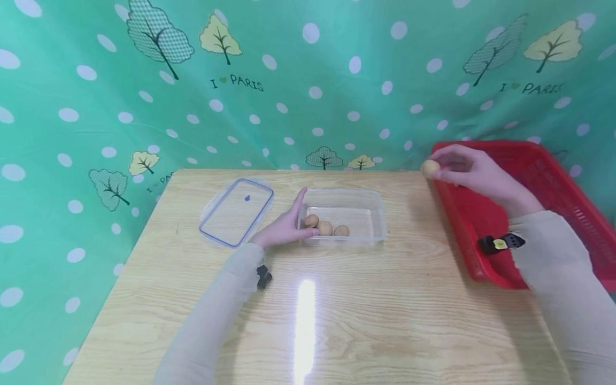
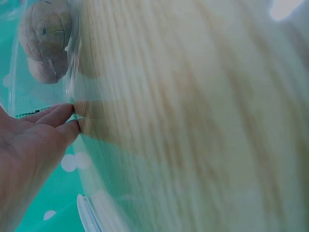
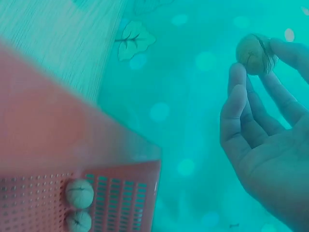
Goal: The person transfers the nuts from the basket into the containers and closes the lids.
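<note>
In the head view the left hand [image 1: 284, 227] rests against the left end of a clear plastic food container [image 1: 372, 197], its thumb and a finger spread apart. The left wrist view shows that hand's straight fingers [image 2: 60, 116] touching the container. Several walnuts [image 1: 324, 228] lie inside, at the left and front. Over the far left corner of a red plastic basket [image 1: 462, 256], the right hand [image 1: 469, 168] pinches another walnut [image 3: 252, 54] between thumb and fingertips. Two walnuts [image 3: 79, 193] show on the basket's slotted bottom in the right wrist view.
A clear lid [image 1: 236, 214] with a blue seal lies left of the container on the wooden table [image 1: 366, 321]. Behind the table hangs a green dotted cloth [image 1: 332, 64]. The basket stands along the table's right side.
</note>
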The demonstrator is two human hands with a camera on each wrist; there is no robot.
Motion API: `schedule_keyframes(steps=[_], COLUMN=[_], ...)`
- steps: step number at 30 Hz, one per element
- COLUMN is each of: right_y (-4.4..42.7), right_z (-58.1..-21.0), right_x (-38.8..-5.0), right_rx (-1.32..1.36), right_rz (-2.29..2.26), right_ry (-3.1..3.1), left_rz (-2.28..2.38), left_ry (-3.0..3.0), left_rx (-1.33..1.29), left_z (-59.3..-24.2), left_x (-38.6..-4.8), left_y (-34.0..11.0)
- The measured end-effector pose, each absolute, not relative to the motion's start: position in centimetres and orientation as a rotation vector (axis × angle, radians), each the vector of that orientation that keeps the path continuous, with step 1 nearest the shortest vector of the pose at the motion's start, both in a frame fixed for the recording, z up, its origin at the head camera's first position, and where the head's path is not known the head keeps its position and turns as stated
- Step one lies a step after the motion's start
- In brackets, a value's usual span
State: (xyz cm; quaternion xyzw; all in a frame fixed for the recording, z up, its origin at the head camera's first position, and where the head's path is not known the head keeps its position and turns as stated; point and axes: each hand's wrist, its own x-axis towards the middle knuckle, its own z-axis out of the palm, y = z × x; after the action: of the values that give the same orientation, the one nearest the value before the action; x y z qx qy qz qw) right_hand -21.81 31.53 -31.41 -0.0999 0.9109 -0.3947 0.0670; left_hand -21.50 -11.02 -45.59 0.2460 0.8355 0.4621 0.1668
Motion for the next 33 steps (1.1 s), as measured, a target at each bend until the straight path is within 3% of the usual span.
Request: schedule_keyframes(steps=[33], right_y=[25.3], right_z=[-33.9], right_x=[-21.2], right_rx=[-0.474], right_rz=[-1.346], right_ry=[2.584], left_rz=[1.353], left_ry=[2.358], left_rx=[0.692], left_z=[-45.3], left_x=[-21.3], left_y=[-10.9])
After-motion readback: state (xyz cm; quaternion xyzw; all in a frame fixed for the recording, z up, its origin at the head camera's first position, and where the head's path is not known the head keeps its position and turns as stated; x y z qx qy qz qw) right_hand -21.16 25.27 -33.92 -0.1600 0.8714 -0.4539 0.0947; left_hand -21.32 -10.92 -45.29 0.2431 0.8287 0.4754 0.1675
